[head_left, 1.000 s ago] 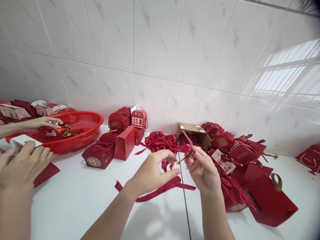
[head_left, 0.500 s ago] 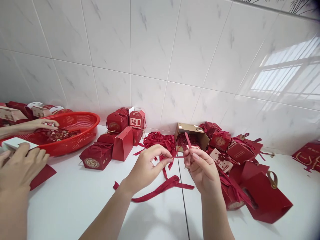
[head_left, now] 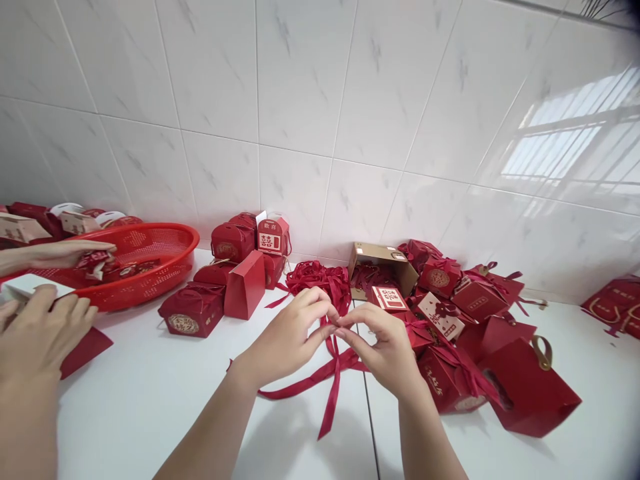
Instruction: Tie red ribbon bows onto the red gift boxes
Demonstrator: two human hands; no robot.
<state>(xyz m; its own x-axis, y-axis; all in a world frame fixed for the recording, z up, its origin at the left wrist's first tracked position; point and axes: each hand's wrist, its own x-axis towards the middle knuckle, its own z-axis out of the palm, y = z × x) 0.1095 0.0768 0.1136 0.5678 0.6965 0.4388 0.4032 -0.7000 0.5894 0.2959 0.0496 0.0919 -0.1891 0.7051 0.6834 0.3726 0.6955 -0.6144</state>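
Note:
Over the middle of the white table, my left hand (head_left: 293,330) and my right hand (head_left: 383,340) meet at their fingertips. Both are pinched on a dark red ribbon (head_left: 331,400), whose tail hangs down below the fingers. Another length of red ribbon (head_left: 295,387) lies across the table beneath my hands. Behind them is a tangled heap of red ribbon (head_left: 315,273), partly covered by my left hand. An open brown cardboard box (head_left: 377,257), lying on its side with red ribbon inside, sits just beyond my right hand.
Decorated red gift boxes (head_left: 445,373) crowd the right side, beside a larger red bag-like box (head_left: 535,387). More red boxes (head_left: 193,310) stand left of centre. At far left, another person's hands (head_left: 47,333) work by a red plastic basket (head_left: 170,267). A tiled wall (head_left: 295,180) runs behind.
My right hand has moved left until its fingertips meet my left hand's. The ribbon end that stood up from my right hand now hangs below. The co-worker's far hand lifts a packet.

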